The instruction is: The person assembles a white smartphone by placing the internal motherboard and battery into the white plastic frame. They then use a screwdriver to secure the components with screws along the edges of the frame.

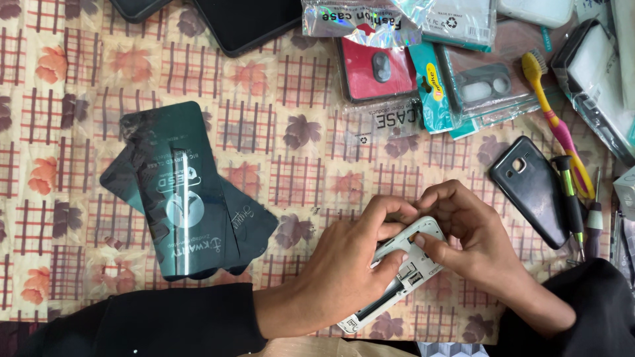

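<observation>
Both my hands hold a white phone frame [397,281] with its back off, low in the middle of the view. My left hand [344,268] grips its left side with fingers curled over the top edge. My right hand [466,235] pinches the upper right corner of the frame, thumb pressing near the camera opening. Inner parts and a long slot show on the frame's lower half.
A black phone back cover [532,188] lies to the right, beside screwdrivers [570,195] and a yellow-pink toothbrush [555,119]. Dark flat screen-protector packets [185,192] lie at left. Packaged phone cases [423,66], one of them red, crowd the top right on a floral checked cloth [297,152].
</observation>
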